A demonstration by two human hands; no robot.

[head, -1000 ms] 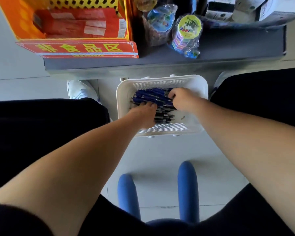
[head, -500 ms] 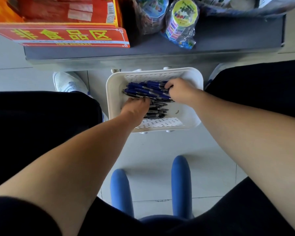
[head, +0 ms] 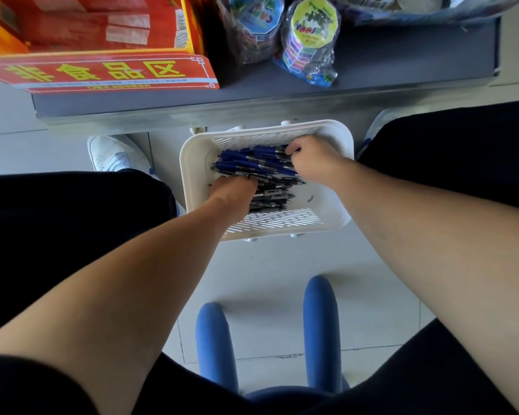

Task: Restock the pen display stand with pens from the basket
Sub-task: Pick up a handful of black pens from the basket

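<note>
A red sign printed with the yellow characters "非食品区" fronted the grey shelf; lettering on the bagged toys beside it was too blurred to read. Below the shelf edge, a white basket stood on the tiled floor between the person's legs and held a heap of blue pens. Both bare arms reached down into it. The right hand curled its fingers round the pens' right ends. The left hand lay knuckles-up on the heap's left end, fingertips buried, so its grip could not be told.
</note>
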